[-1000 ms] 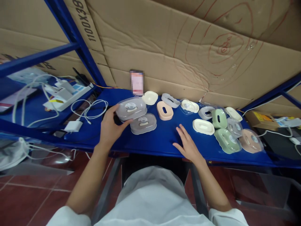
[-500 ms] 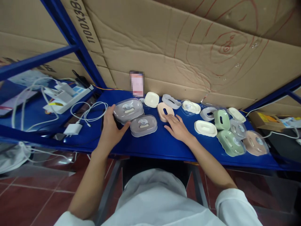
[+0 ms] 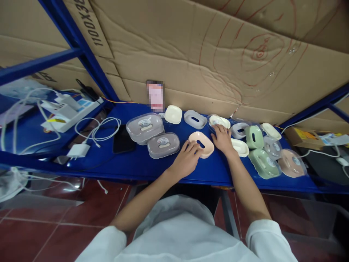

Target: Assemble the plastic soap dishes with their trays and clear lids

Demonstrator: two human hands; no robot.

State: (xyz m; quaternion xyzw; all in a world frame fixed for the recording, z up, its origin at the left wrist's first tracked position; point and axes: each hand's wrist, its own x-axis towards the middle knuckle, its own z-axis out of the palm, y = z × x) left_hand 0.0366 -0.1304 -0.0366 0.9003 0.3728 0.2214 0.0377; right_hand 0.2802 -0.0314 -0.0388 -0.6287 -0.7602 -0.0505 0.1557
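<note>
My left hand (image 3: pixel 188 159) has its fingers curled over the left rim of a peach soap dish (image 3: pixel 208 145) with a slot in its middle; its thumb is hidden. Beyond it, my right hand (image 3: pixel 223 139) reaches to the near edge of a cream soap dish (image 3: pixel 220 121) with a clear lid, its fingers apart and the thumb spread to the left. Left of my hands sit two grey soap dishes under clear lids, a larger one (image 3: pixel 145 128) and a nearer one (image 3: pixel 163 145). A pale lavender slotted dish (image 3: pixel 195 119) and a cream tray (image 3: pixel 173 114) lie behind.
Several green, grey, cream and pink soap dishes, such as a lidded green one (image 3: pixel 264 163), crowd the right side. A phone (image 3: pixel 155 96) leans on the cardboard wall (image 3: pixel 163 43). A dark phone-like slab (image 3: pixel 123 141), a white cable (image 3: pixel 105 127) and a power strip (image 3: pixel 73 114) lie left.
My left hand has left the larger grey dish and moved right to the peach dish. That dish has come nearer and rightward. My right hand has moved off it, right and away, to the lidded cream dish.
</note>
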